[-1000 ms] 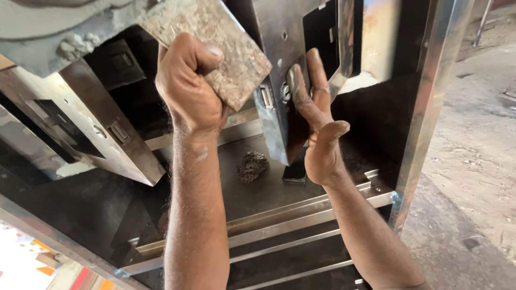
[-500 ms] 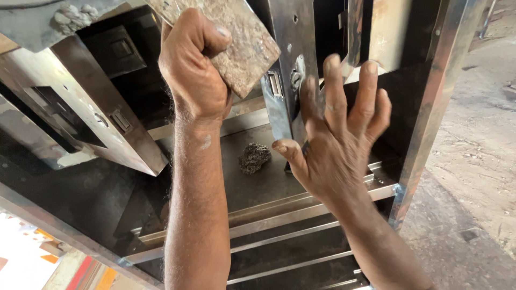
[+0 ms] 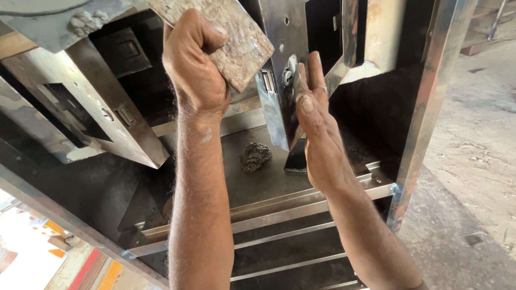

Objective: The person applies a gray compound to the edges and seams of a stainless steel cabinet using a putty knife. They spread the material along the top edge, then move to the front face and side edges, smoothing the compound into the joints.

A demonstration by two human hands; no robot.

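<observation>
At upper centre of the frame, the left hand [image 3: 196, 59] clenched a rough, stiff-looking abrasive block [image 3: 231, 37]; the right hand [image 3: 317, 123], fingers flat, steadied the rigid, likely sharp-edged steel panel [image 3: 279, 64].

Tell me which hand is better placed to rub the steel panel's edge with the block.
Left. The left hand has the rough stone-like block in its grip, right beside the steel panel. The right hand lies open and flat against that panel, probably steadying it, and holds nothing.
</observation>
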